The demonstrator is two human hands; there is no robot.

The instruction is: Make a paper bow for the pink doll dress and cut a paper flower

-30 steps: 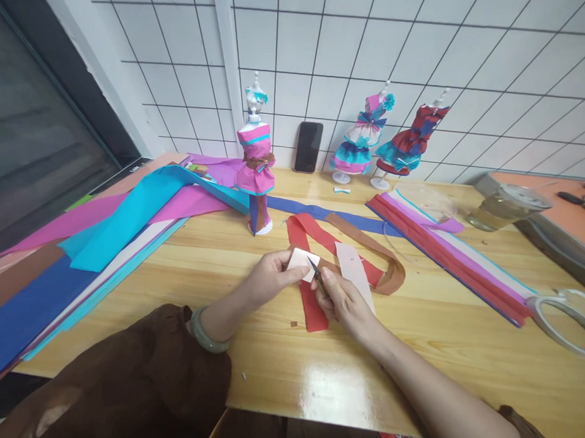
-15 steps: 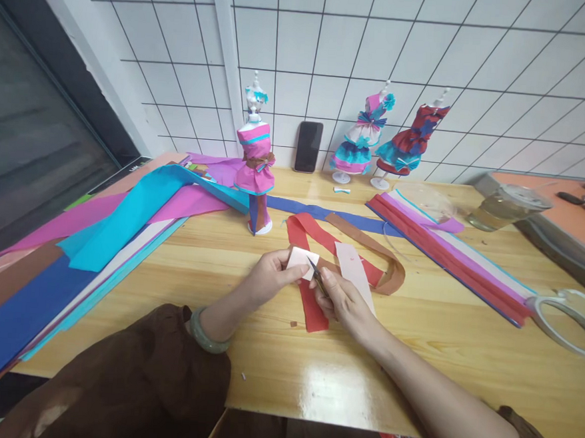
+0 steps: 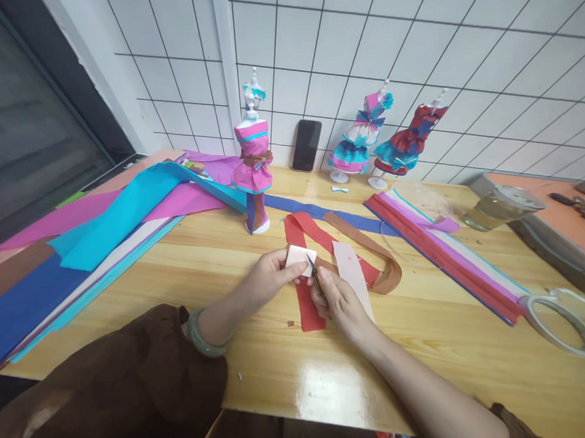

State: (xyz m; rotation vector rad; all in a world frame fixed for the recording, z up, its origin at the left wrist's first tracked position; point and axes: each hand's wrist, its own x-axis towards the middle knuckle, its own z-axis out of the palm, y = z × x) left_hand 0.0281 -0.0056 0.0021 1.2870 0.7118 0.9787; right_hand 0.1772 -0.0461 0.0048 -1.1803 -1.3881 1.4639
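**Small pale pink square of paper (image 3: pixel 298 255) held under a slender dark pointed metal tool (image 3: pixel 313 270)**

The square is pinched at its near left part by the left hand (image 3: pixel 268 275), the grip narrow, with the thumb laid over it. The tool is held in the closed grip of the right hand (image 3: pixel 339 301), its point directed far-left over the square; whether the paper is touched cannot be told. Both hands are held above the middle of the wooden tabletop (image 3: pixel 192 285).

Beneath and beside them, a folded red strip (image 3: pixel 311 312), a curved brown strip (image 3: pixel 393 274) and a pale pink strip (image 3: pixel 350 268) are spread. A miniature mannequin in a pink dress (image 3: pixel 252 176) is stood beyond the left hand. Near the tiled wall (image 3: pixel 295 39), a black phone (image 3: pixel 306 145) is propped upright, with two more dressed miniature mannequins (image 3: pixel 351 158) to its right. Layered coloured strips (image 3: pixel 117 213) are laid at left; a long multicoloured bundle (image 3: pixel 445 256) and a pale grey ring (image 3: pixel 560 324) are seen at right.
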